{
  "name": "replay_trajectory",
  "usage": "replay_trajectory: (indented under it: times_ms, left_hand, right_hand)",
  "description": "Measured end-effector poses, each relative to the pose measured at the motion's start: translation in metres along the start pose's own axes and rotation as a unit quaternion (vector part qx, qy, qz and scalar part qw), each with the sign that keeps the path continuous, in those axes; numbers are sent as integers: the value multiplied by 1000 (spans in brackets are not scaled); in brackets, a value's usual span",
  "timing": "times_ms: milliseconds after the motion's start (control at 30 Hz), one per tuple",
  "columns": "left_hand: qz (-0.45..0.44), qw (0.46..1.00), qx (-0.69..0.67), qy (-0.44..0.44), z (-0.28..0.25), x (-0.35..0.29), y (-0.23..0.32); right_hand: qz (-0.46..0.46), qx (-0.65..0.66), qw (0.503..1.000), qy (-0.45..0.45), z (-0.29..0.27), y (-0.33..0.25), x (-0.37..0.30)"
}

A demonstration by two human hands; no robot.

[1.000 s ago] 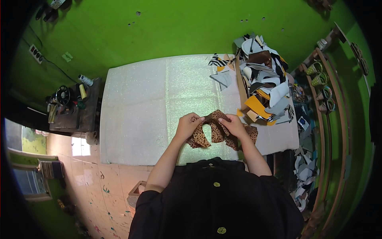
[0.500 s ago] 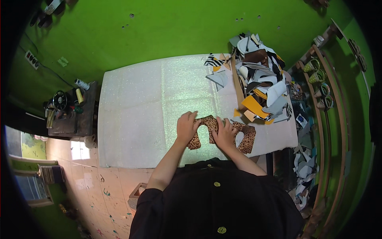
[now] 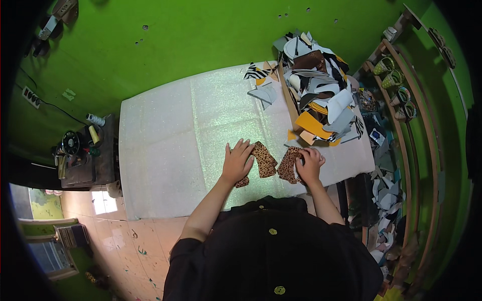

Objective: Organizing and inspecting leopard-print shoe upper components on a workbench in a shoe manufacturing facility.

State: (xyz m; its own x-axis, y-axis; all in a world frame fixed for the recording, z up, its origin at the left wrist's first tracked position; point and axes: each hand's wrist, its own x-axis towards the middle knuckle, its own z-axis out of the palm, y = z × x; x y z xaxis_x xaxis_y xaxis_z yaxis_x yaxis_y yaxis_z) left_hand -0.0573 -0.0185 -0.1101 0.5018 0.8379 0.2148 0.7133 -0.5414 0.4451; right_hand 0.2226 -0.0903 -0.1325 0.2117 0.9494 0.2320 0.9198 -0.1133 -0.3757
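Two curved leopard-print cut pieces lie near the table's front edge. My left hand (image 3: 238, 163) rests flat with fingers spread on the inner side of the left leopard-print piece (image 3: 264, 159), covering part of its arch. Beside it, the right leopard-print piece (image 3: 288, 166) is under my right hand (image 3: 311, 164), whose fingers curl over its right part and hide it. The inner edges of the two pieces come close together at the middle.
The table (image 3: 160, 155) has a pale shiny cover. On its right, a box (image 3: 289, 95) overflows with white, grey and orange scraps. Zebra-print and grey offcuts (image 3: 262, 94) lie beside it. A sewing machine (image 3: 71, 143) stands left; a wooden rack (image 3: 407, 85) is at right.
My right hand has left the left leopard-print piece and moved right onto the other one, which now lies further left. My left hand stays on its piece. The whole view has shifted slightly.
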Motion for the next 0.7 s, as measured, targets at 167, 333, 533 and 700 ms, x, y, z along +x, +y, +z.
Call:
replay_trajectory:
  times_ms: [167, 333, 533, 700]
  left_hand:
    - [59, 995, -76, 41, -12, 24, 26]
    - [133, 976, -156, 71, -31, 44, 57]
    - [-27, 941, -333, -53, -45, 34, 35]
    - [-211, 877, -417, -111, -60, 19, -7]
  right_hand:
    - [-6, 71, 997, 6, -10, -3, 15]
    - [-187, 164, 968, 42, -39, -68, 36]
    - [-148, 297, 939, -95, -57, -118, 56]
    - [63, 510, 791, -333, -16, -103, 66]
